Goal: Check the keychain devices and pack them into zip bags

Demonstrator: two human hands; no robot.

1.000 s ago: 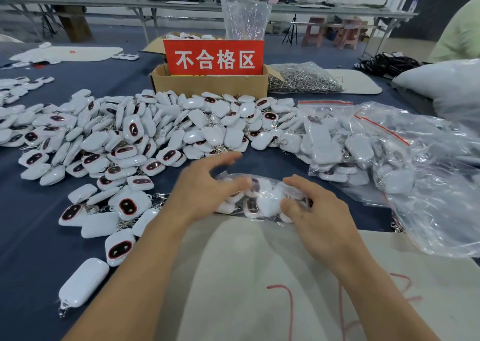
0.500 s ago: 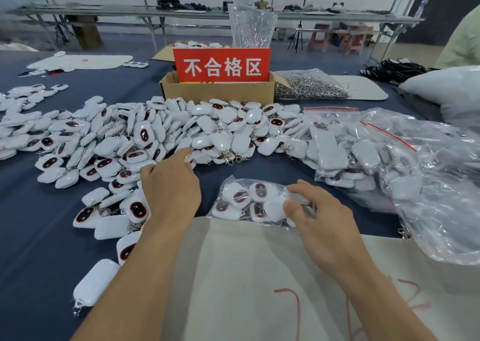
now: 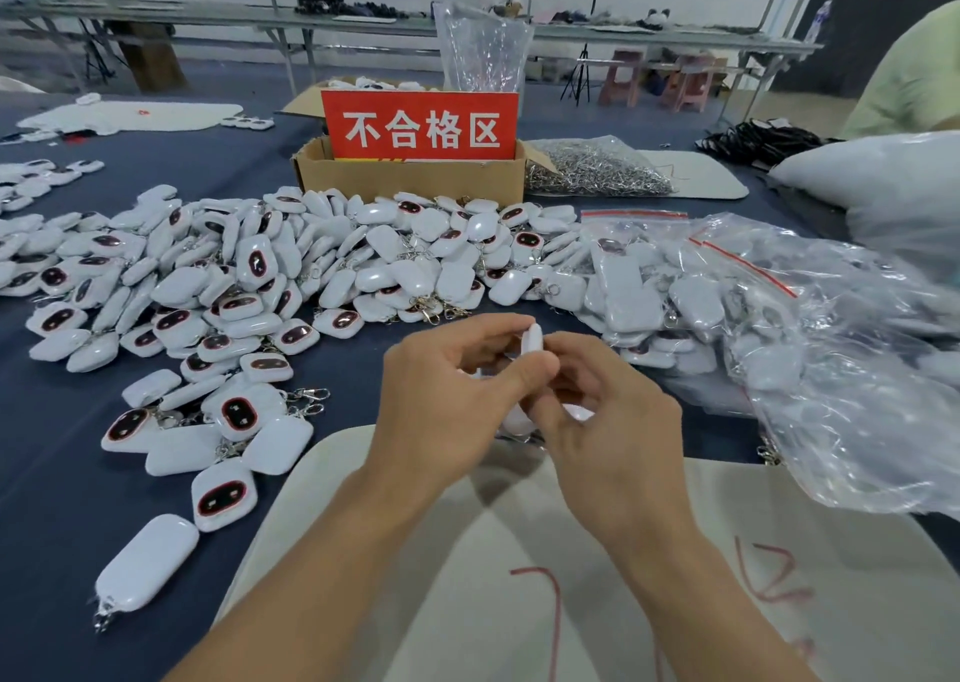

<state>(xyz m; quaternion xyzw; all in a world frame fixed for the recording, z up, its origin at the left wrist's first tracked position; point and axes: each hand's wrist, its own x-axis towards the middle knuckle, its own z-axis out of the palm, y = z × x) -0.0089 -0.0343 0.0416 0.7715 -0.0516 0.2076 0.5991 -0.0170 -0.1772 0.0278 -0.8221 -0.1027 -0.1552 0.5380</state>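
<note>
**Operator:** Since the last frame my left hand [image 3: 447, 395] has come back from the pile [image 3: 249, 276] and met the right hand [image 3: 608, 421]. A half second ago they were apart, and now they are together over the far edge of the pad [image 3: 493, 577].

**Monitor:** What are they holding?

**Operator:** One white device [image 3: 532, 338], raised edge-on between them. My left thumb and forefinger pinch it from the left, and my right fingers curl against it from the right. Its lower end is hidden behind my fingers, so I cannot tell how its clip hangs.

**Monitor:** Where is the rest of the stock?

**Operator:** The pile lies to the left of my hands and beyond them, some devices with the dark face up and some with the white back up. A few loose ones lie just left of my left forearm on the table [image 3: 62, 499]. The filled bags [image 3: 649, 291] with red zips lie to the right of my right hand and beyond it. A big clear sack [image 3: 857, 369] lies farther right.

**Monitor:** And straight ahead?

**Operator:** Past the pile stands a box [image 3: 410, 182] with a red sign [image 3: 421, 127] on it.
</note>
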